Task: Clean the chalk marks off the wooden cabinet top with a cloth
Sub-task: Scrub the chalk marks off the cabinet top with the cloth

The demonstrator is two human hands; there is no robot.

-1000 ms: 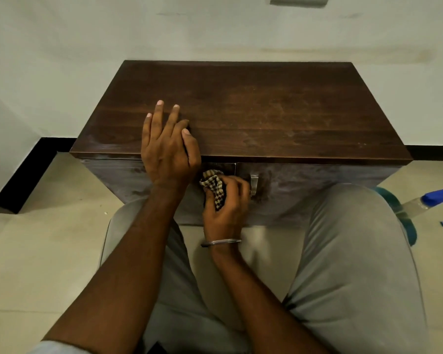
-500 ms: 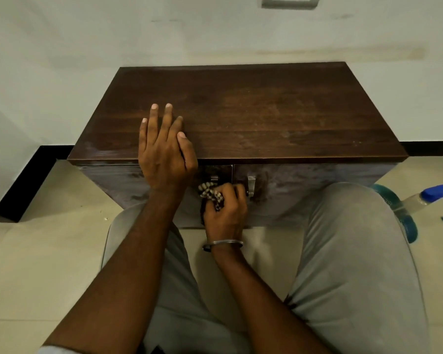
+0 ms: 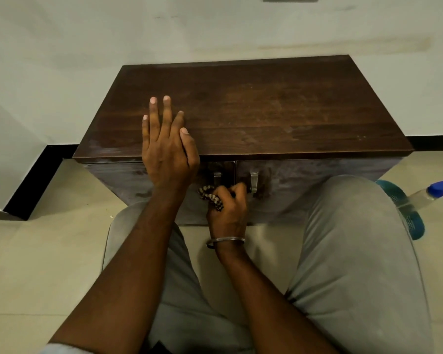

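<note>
First, skirting: black, along the foot of the pale wall at far left
Cabinet top: dark wood, faint whitish haze near the front left corner
Left hand: released, fingers straight, lying flat on the top at its front edge
Cloth: checked, bunched, below the top, before the cabinet doors, just under the left handle
Right hand: clenched round the cloth, metal bangle on the wrist
Bottle: blue-capped, on the floor at far right
</note>
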